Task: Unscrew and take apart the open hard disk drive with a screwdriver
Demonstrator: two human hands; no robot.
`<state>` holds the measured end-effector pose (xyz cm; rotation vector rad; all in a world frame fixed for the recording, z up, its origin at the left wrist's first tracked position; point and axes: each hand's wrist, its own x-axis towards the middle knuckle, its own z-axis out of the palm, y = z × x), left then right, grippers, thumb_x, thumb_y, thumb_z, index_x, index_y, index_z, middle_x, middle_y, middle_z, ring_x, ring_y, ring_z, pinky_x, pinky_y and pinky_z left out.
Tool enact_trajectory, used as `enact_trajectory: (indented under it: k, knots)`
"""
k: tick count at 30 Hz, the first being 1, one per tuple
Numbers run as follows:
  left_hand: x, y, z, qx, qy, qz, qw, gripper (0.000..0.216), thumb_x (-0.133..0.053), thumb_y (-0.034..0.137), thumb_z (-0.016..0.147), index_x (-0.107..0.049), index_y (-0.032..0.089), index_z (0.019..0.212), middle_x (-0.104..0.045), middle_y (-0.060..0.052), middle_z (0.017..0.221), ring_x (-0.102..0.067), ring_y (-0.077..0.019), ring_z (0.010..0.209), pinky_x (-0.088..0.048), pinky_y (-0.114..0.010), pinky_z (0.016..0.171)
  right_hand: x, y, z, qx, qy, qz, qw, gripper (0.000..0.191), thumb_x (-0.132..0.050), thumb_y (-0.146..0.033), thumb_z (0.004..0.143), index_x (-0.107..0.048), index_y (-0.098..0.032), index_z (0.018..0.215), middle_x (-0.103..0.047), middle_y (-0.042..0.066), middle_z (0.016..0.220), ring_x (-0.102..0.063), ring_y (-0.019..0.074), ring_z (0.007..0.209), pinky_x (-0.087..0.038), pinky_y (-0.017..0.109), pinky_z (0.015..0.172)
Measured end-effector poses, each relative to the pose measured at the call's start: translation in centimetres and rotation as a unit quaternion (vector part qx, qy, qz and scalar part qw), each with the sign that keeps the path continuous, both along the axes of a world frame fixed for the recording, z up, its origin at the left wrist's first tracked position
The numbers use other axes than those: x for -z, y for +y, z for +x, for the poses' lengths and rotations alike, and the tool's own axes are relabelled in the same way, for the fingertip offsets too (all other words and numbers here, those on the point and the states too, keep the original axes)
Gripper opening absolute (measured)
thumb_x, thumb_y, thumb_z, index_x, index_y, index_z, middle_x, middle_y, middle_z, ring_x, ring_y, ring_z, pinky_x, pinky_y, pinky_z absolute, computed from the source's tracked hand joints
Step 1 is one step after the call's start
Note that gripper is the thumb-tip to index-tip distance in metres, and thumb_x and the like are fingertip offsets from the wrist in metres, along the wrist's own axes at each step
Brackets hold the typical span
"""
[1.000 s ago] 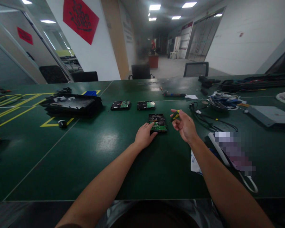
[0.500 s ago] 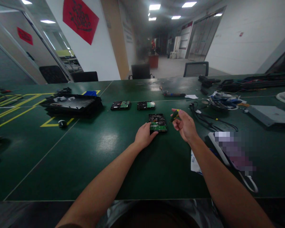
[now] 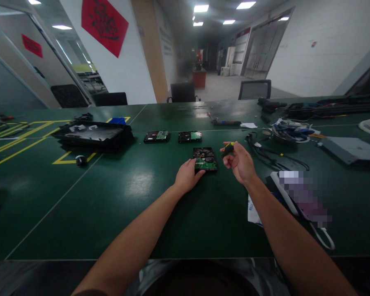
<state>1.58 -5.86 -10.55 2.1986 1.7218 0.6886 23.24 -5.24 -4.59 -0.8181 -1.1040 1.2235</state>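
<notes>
A hard drive (image 3: 205, 158) lies on the table in front of me, its green circuit board towards the near end. My left hand (image 3: 186, 174) grips its near left corner, fingers along the side and thumb at the front edge. Just right of the drive, my right hand (image 3: 241, 164) is closed around a short green and yellow handle, seemingly a screwdriver (image 3: 228, 149); its shaft cannot be made out. Farther back, two more hard drives lie side by side, the left drive (image 3: 156, 137) and the right drive (image 3: 190, 137).
Left stands a black tray-like casing (image 3: 94, 135) with a dark round object (image 3: 81, 160) before it. To the right are black cables (image 3: 267, 154), a bundle of wires (image 3: 291, 130), a grey metal box (image 3: 353, 149) and a pixelated pouch-like item (image 3: 302, 197). A dark-handled tool (image 3: 226, 122) lies at the back.
The handle in my right hand has tipped to a flatter angle. My left hand and the drive stay put. Another person's hand at the far left edge has gone out of view.
</notes>
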Motion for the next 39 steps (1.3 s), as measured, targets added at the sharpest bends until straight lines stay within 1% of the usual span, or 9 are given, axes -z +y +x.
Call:
enact_trajectory:
  k: [4, 9, 13, 17, 21, 29, 32, 35, 39]
  knots:
    - [0.06, 0.03, -0.06, 0.003, 0.003, 0.002, 1.0, 0.06, -0.061, 0.048, 0.094, -0.051, 0.018, 0.145, -0.058, -0.014, 0.147, -0.049, -0.0315, 0.141, -0.041, -0.045, 0.116, -0.1, -0.07, 0.04, -0.001, -0.01, 0.002, 1.0, 0.038, -0.068, -0.059, 0.087, -0.069, -0.025, 0.104, -0.072, 0.004, 0.099, -0.055, 0.0083, 0.054, -0.033, 0.023, 0.041]
    - [0.13, 0.09, 0.03, 0.007, 0.008, 0.012, 1.0, 0.06, -0.059, 0.048, 0.095, -0.05, 0.016, 0.144, -0.059, -0.016, 0.145, -0.052, -0.0309, 0.139, -0.041, -0.046, 0.116, 0.18, 0.15, 0.06, 0.008, -0.004, 0.002, 1.0, 0.036, -0.074, -0.057, 0.083, -0.06, -0.025, 0.094, -0.074, 0.004, 0.102, -0.059, 0.0092, 0.054, -0.036, 0.023, 0.042]
    - [-0.03, 0.0, 0.11, 0.008, 0.007, 0.012, 1.0, 0.058, -0.059, 0.047, 0.095, -0.05, 0.016, 0.144, -0.059, -0.015, 0.145, -0.052, -0.0307, 0.139, -0.041, -0.045, 0.116, 0.18, 0.16, 0.05, -0.001, 0.003, -0.001, 1.0, 0.04, -0.066, -0.064, 0.087, -0.061, -0.026, 0.098, -0.075, 0.003, 0.099, -0.06, 0.0104, 0.054, -0.04, 0.024, 0.044]
    - [-0.07, -0.04, 0.03, 0.007, 0.007, 0.007, 1.0, 0.057, -0.06, 0.046, 0.095, -0.051, 0.018, 0.144, -0.059, -0.014, 0.145, -0.051, -0.0318, 0.139, -0.042, -0.046, 0.115, -0.06, -0.02, 0.08, 0.0, -0.01, 0.0, 1.0, 0.044, -0.06, -0.065, 0.09, -0.067, -0.026, 0.11, -0.073, 0.004, 0.098, -0.056, 0.0092, 0.052, -0.033, 0.024, 0.04]
    - [0.09, 0.04, -0.06, 0.009, 0.008, 0.01, 1.0, 0.057, -0.06, 0.046, 0.095, -0.051, 0.018, 0.145, -0.059, -0.014, 0.146, -0.05, -0.0317, 0.14, -0.041, -0.045, 0.116, -0.03, -0.03, 0.13, 0.008, -0.029, 0.01, 1.0, 0.038, -0.067, -0.059, 0.088, -0.071, -0.025, 0.103, -0.072, 0.004, 0.095, -0.051, 0.0078, 0.051, -0.028, 0.024, 0.038]
    - [-0.02, 0.01, 0.0, 0.012, 0.009, 0.012, 1.0, 0.059, -0.059, 0.047, 0.096, -0.05, 0.016, 0.145, -0.059, -0.016, 0.145, -0.051, -0.0312, 0.139, -0.042, -0.045, 0.115, 0.17, 0.12, 0.07, 0.003, 0.0, -0.002, 1.0, 0.04, -0.07, -0.063, 0.084, -0.058, -0.025, 0.092, -0.075, 0.003, 0.101, -0.056, 0.0085, 0.052, -0.033, 0.022, 0.04]
    - [0.08, 0.06, -0.03, 0.01, 0.012, 0.014, 1.0, 0.06, -0.062, 0.047, 0.094, -0.05, 0.016, 0.144, -0.059, -0.016, 0.145, -0.051, -0.0309, 0.139, -0.041, -0.044, 0.116, 0.09, 0.06, 0.14, -0.012, 0.012, -0.004, 1.0, 0.043, -0.061, -0.067, 0.089, -0.062, -0.025, 0.099, -0.075, 0.003, 0.099, -0.057, 0.0092, 0.053, -0.034, 0.023, 0.041]
    - [0.26, 0.17, -0.1, 0.014, 0.018, 0.017, 1.0, 0.062, -0.062, 0.047, 0.094, -0.049, 0.015, 0.146, -0.059, -0.016, 0.146, -0.051, -0.0306, 0.14, -0.041, -0.044, 0.116, 0.05, 0.03, 0.22, -0.01, 0.002, 0.003, 1.0, 0.042, -0.061, -0.063, 0.09, -0.067, -0.026, 0.11, -0.073, 0.003, 0.097, -0.052, 0.0082, 0.052, -0.029, 0.023, 0.039]
    - [0.5, 0.29, -0.16, 0.017, 0.023, 0.023, 0.999, 0.062, -0.061, 0.046, 0.094, -0.048, 0.015, 0.146, -0.058, -0.016, 0.147, -0.05, -0.0299, 0.141, -0.04, -0.043, 0.117, 0.18, 0.2, 0.25, 0.003, -0.009, 0.011, 1.0, 0.036, -0.068, -0.056, 0.088, -0.071, -0.024, 0.104, -0.07, 0.003, 0.09, -0.047, 0.0069, 0.051, -0.024, 0.022, 0.038]
